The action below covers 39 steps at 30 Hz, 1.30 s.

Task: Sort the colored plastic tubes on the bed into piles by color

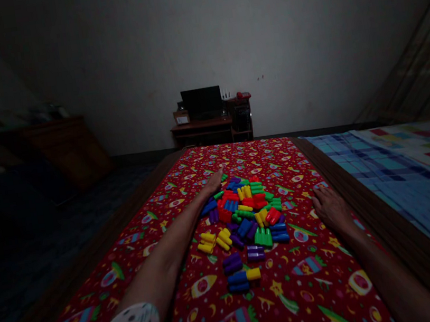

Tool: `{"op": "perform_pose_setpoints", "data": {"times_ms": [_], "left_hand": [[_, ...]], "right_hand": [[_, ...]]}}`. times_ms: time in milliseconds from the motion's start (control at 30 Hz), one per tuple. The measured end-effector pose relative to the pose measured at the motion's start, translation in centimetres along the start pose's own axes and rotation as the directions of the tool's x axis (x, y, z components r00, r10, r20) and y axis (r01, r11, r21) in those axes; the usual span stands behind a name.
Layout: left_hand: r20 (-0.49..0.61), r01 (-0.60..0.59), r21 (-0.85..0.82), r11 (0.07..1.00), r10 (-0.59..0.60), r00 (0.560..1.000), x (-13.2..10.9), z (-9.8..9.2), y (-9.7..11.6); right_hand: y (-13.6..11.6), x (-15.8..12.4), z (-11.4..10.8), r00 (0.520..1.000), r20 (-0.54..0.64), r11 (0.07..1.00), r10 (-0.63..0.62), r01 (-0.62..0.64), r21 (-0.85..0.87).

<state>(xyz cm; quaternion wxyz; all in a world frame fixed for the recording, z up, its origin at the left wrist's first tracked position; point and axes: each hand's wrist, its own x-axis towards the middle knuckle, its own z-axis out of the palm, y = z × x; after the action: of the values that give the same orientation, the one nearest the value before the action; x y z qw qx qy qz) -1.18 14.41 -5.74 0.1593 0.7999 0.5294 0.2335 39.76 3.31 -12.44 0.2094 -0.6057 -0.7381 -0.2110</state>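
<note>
A loose pile of plastic toy building blocks in red, yellow, green, blue and purple lies on a red patterned cloth. My left hand reaches to the far left side of the pile. Its fingertips are beside a small green block; whether they grip it is hidden. To the right of the pile, my right hand rests on the cloth with fingers apart, holding nothing. Closest to me, a yellow block is joined to a blue block. Two purple blocks lie just beyond.
The red cloth covers a long surface with dark brown edges. Blue checked bedding lies on the right. A desk with a black monitor stands against the far wall. A wooden cabinet is at the left.
</note>
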Motion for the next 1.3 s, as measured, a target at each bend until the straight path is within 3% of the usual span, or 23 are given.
{"op": "perform_pose_setpoints", "data": {"times_ms": [133,267,333,467,533,600,733,867,1000,1067,1133,1200,1300], "left_hand": [[0.162,-0.083,-0.105,0.991,0.099,0.982,1.6,1.6,3.4],[0.373,-0.23,-0.248,0.941,0.311,0.874,0.1,1.5,5.5],[0.365,-0.262,-0.201,0.944,0.32,0.874,-0.3,1.1,6.5],[0.182,-0.291,0.044,0.956,0.279,0.943,1.6,1.6,9.8],[0.259,-0.328,0.152,0.932,0.283,0.924,3.0,2.9,11.9],[0.393,-0.378,0.182,0.908,0.285,0.874,4.0,4.4,13.7],[0.485,-0.414,0.158,0.896,0.295,0.823,3.6,5.2,14.5],[0.491,-0.433,0.158,0.888,0.309,0.814,0.3,2.5,13.3],[0.292,-0.496,0.266,0.827,0.421,0.858,-6.7,0.5,14.5],[0.265,-0.584,0.27,0.766,0.524,0.81,-11.0,1.0,16.2],[0.321,-0.712,0.209,0.67,0.641,0.697,-14.8,2.3,17.8],[0.347,-0.765,0.163,0.624,0.689,0.636,-17.1,3.4,18.7],[0.359,-0.746,0.17,0.644,0.665,0.655,-17.0,4.0,18.2]], "right_hand": [[-0.3,0.1,-0.3,1.0,0.021,1.0,0.015,-0.015,-0.008],[-0.5,0.2,-0.4,0.999,0.035,0.999,0.04,-0.039,-0.024],[-0.6,0.2,-0.4,0.999,0.028,0.998,0.044,-0.043,-0.039],[-0.7,0.2,-0.5,0.999,0.016,0.998,0.049,-0.049,-0.031],[-0.7,0.2,-0.6,0.998,0.016,0.998,0.053,-0.053,-0.017],[-0.7,0.2,-0.6,0.998,0.015,0.998,0.059,-0.059,0.006],[-0.7,0.2,-0.8,0.998,0.009,0.996,0.069,-0.069,0.047],[-0.8,0.2,-0.9,0.997,0.026,0.997,0.07,-0.071,0.027],[-0.9,0.3,-1.0,0.998,0.018,0.999,0.052,-0.053,0.005],[-0.9,0.3,-1.1,0.999,0.024,0.999,0.037,-0.037,0.005],[-0.9,0.4,-1.2,0.998,0.039,0.999,0.045,-0.045,0.003],[-1.0,0.4,-1.3,0.997,0.052,0.998,0.059,-0.059,0.003],[-0.9,0.4,-1.3,0.997,0.053,0.998,0.057,-0.057,0.001]]}}
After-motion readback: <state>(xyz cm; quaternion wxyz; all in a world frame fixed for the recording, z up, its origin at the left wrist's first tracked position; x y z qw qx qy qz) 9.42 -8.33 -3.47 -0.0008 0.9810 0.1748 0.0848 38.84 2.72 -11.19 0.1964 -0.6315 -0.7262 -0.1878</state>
